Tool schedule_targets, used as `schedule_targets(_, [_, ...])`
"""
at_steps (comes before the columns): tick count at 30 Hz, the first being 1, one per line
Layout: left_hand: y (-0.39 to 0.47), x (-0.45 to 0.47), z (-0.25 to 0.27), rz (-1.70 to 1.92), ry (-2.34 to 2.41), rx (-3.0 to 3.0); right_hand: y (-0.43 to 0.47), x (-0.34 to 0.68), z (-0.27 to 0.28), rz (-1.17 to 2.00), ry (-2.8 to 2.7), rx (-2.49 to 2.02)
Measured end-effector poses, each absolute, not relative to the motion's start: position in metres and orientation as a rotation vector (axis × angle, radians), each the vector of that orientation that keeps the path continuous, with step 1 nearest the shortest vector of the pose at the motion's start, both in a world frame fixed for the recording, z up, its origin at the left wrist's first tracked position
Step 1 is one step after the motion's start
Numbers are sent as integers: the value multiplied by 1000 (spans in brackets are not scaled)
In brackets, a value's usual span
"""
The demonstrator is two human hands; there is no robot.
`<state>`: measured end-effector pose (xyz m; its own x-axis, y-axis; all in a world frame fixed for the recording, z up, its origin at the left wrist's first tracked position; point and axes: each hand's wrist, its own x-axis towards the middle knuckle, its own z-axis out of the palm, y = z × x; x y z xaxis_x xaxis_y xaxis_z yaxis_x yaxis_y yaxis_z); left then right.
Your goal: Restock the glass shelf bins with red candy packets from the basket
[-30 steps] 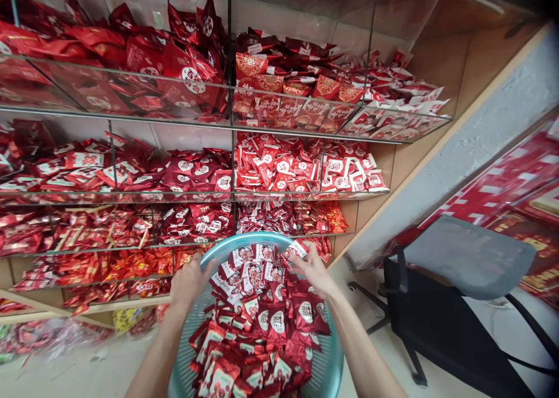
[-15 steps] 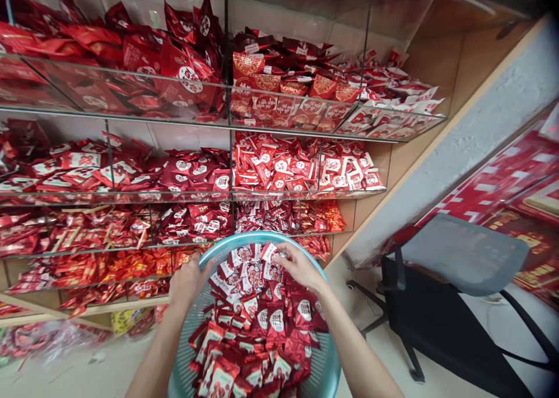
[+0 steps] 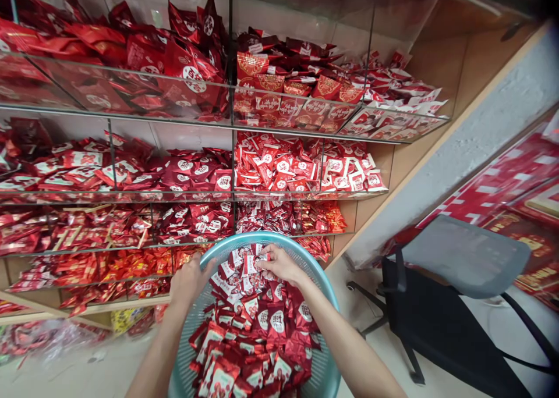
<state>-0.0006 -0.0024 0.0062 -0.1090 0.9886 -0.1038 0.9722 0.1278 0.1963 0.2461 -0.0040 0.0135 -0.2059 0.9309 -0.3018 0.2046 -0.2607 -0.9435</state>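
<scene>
A teal plastic basket with perforated walls stands in front of me, filled with small packets. My left hand is closed over its left rim, the thumb lying on the inner side. Inside, near the far end, my right hand pinches a small red-and-white packet over a group of similar ones. Closer to me lie dark red packets with white heart-shaped labels. Red packets with white and green print fill the near part of the basket.
Beyond the basket stands a shelf unit with glass-fronted compartments full of red packets. A black office chair is at the right, beside a grey wall. Clear plastic bags lie low on the left.
My right hand has moved left within the basket, and the packet at its fingertips has shifted left and slightly nearer. My left hand stays on the rim.
</scene>
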Motion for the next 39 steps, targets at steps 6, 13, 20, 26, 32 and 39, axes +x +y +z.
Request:
schedule_targets(6, [-2, 0, 8, 108, 2191, 1955, -3, 244, 4, 1491, -1311, -1461])
schedule_targets(13, [-1, -2, 3, 124, 2197, 1960, -9, 244, 6, 1265, -1406, -1609])
schedule_targets(20, [-2, -2, 5, 121, 2183, 1958, -14, 250, 13, 941, -1650, -1828])
schedule_targets(26, [-4, 0, 11, 113, 2186, 1960, -25, 245, 35, 775, -1919, -1925])
schedule_targets(32, [-4, 0, 9, 124, 2187, 1949, -29, 240, 39, 613, -2067, -2035])
schedule_targets(39, [-4, 0, 10, 109, 2187, 1968, -21, 254, 41, 457, -2055, -2031])
